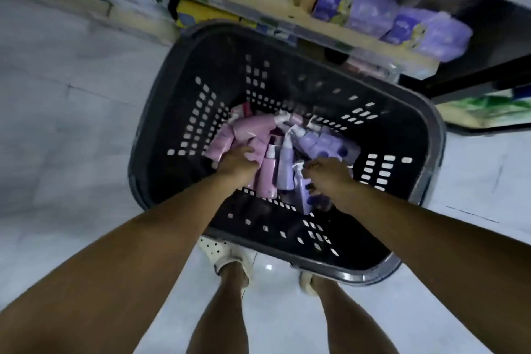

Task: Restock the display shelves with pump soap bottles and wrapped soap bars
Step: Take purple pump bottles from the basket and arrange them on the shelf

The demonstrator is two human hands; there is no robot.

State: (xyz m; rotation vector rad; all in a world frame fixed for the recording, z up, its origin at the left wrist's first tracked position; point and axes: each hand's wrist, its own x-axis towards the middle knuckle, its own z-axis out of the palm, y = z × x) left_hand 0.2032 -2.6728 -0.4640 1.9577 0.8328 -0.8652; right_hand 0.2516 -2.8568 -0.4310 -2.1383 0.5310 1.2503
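Down in the basket [287, 66] at mid-frame, the left hand [237, 162] curled on a pink bottle [256, 154]. A purple bottle [286, 165] lay just left of the right hand [327, 174], pointing up-frame; that hand's grip was unclear.

Pink pump bottles [267, 174] and lilac pump bottles [286, 159] lie jumbled on their sides in a heap at the bottom of the black basket [172, 80].

One basket [184, 75]; two hands, left hand [238, 163] and right hand [330, 177]. Pink bottles [250, 128], purple bottles [286, 158]; too jumbled to count.
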